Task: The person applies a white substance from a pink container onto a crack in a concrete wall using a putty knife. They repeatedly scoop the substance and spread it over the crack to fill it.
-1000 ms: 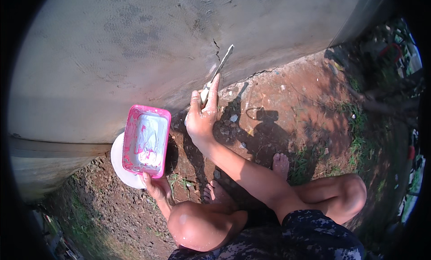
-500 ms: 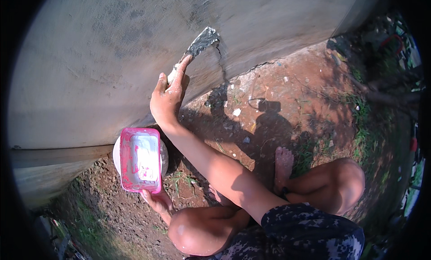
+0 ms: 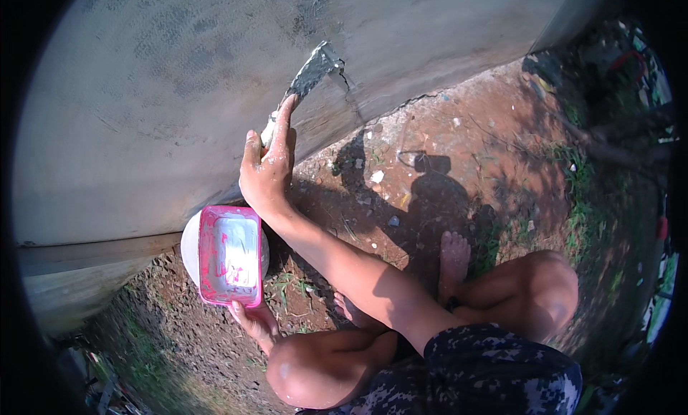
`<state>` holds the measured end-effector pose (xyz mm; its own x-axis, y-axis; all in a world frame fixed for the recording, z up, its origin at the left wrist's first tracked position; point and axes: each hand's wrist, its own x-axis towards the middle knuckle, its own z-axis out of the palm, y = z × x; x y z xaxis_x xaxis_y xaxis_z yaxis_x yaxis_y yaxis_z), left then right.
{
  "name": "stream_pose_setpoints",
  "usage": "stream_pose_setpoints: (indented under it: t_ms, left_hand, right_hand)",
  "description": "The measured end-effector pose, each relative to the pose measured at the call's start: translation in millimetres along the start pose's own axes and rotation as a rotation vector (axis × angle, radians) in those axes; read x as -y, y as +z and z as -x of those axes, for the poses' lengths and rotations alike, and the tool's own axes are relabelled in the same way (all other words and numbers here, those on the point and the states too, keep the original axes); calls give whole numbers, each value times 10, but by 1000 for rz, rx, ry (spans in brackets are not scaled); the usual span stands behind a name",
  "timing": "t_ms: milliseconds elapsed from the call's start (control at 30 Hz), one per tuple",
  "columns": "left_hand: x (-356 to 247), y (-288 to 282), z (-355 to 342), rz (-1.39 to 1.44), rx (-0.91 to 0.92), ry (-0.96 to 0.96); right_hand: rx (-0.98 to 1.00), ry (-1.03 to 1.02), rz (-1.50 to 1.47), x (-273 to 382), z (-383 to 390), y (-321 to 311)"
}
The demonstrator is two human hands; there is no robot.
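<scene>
My right hand (image 3: 269, 168) is closed round the handle of a putty knife (image 3: 314, 72), forefinger stretched along it toward the blade. Grey-white filler coats the blade, which lies against the grey wall (image 3: 193, 99) beside a dark crack (image 3: 347, 87). Low on the left, my left hand (image 3: 254, 325) grips the near edge of a pink rectangular plastic tray (image 3: 206, 268), its thumb on the rim and its other fingers partly hidden. White paste smears the tray's inside. Behind the tray shows a round whitish container (image 3: 190, 250), mostly covered by it.
The wall meets reddish bare soil (image 3: 494, 121) strewn with white chips, such as one (image 3: 377, 176) near the middle. My bent knees and bare foot (image 3: 454, 254) are close below. Grass (image 3: 577, 193) and branches stand at the right. A ledge (image 3: 93, 249) runs along the wall at left.
The putty knife and my right hand have shifted slightly left and away from the crack, baring more of its upper end. The tray sits slightly further right in view, still in my left hand.
</scene>
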<state>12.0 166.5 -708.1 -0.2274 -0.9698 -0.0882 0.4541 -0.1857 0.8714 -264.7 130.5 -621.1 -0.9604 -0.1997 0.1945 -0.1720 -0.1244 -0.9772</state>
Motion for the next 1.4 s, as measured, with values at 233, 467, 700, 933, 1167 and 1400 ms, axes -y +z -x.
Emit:
stream_pose_setpoints:
  t_ms: [233, 467, 700, 933, 1167, 1400]
  left_hand:
    - [-27, -14, 0, -11, 17, 4]
    - [27, 23, 40, -17, 2, -16]
    - [-58, 54, 99, -34, -44, -4]
    - [-32, 70, 118, -4, 1, -1]
    - [-13, 92, 175, 31, -51, -38]
    - [-49, 40, 153, 58, -14, -8]
  right_hand:
    - [-101, 62, -115, 103, -11, 4]
    - [-37, 109, -89, 49, -40, -16]
    - [-70, 1, 1, 17, -54, 106]
    - [-205, -261, 5, 11, -35, -49]
    - [182, 71, -145, 51, -79, 69]
    - [-197, -2, -68, 9, -120, -60]
